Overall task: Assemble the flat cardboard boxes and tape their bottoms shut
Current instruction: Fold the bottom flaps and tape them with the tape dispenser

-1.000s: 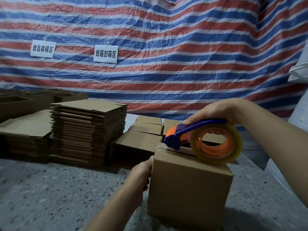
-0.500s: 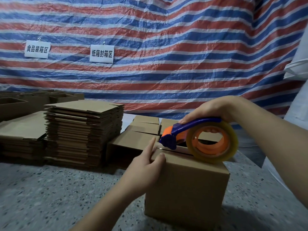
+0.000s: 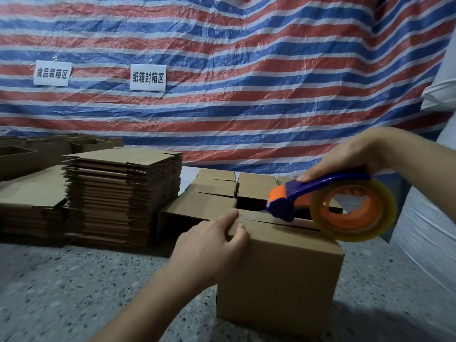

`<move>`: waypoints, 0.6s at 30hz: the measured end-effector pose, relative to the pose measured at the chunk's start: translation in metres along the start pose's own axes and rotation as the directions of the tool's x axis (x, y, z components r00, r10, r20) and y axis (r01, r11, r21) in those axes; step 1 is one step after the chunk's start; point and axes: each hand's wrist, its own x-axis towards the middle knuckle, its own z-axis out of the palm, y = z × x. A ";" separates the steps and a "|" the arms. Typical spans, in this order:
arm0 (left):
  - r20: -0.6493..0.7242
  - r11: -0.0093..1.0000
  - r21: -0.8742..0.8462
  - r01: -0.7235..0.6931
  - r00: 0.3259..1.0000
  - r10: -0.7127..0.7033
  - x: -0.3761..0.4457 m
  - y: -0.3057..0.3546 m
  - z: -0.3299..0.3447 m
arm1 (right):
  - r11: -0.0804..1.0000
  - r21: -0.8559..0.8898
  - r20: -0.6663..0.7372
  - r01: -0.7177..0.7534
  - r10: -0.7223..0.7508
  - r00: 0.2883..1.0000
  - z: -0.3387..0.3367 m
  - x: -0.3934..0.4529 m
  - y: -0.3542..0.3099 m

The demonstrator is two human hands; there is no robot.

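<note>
Since a second ago the left hand (image 3: 212,245) has climbed from the near side wall of the box (image 3: 278,275) to its top left corner, where thumb and fingers now pinch the tape end over the edge. The right hand (image 3: 345,156) grips the handle of the tape dispenser (image 3: 328,203), whose blade end rests on the seam between the two closed flaps just right of the left hand.

Risks, as I judge them: the flaps stand slightly apart, so tape pulled off-line could miss one flap; a slack left-hand pinch could let the tape end lift; the blade sits near the left fingertips.

Counts: one box being taped, one dispenser, one tape roll. Beyond the hands, several open assembled boxes (image 3: 217,191); the number is unclear. Left of the left hand, two stacks of flat boxes (image 3: 121,193). On the striped tarp (image 3: 246,70) behind, two signs (image 3: 147,77).
</note>
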 end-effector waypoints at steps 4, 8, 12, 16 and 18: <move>-0.032 0.997 0.064 -0.044 0.998 0.046 0.001 0.002 -0.001 | 0.999 0.001 0.053 -0.054 0.054 0.997 -0.003 0.000 0.028; 0.021 0.981 0.157 -0.116 0.993 0.114 0.004 0.006 -0.006 | 0.998 -0.032 0.085 -0.051 0.054 0.995 0.007 0.003 0.038; 0.116 0.930 0.263 -0.255 0.966 0.232 0.011 0.019 -0.010 | 0.999 -0.018 0.077 -0.049 0.050 0.996 0.011 0.003 0.039; 0.217 0.883 0.264 -0.387 0.916 0.336 0.014 0.048 0.002 | 0.998 -0.007 0.073 -0.057 0.057 0.996 0.010 0.003 0.043; 0.258 0.850 0.332 -0.410 0.906 0.336 0.015 0.053 0.007 | 0.999 -0.024 0.081 -0.039 0.041 0.996 0.014 0.004 0.043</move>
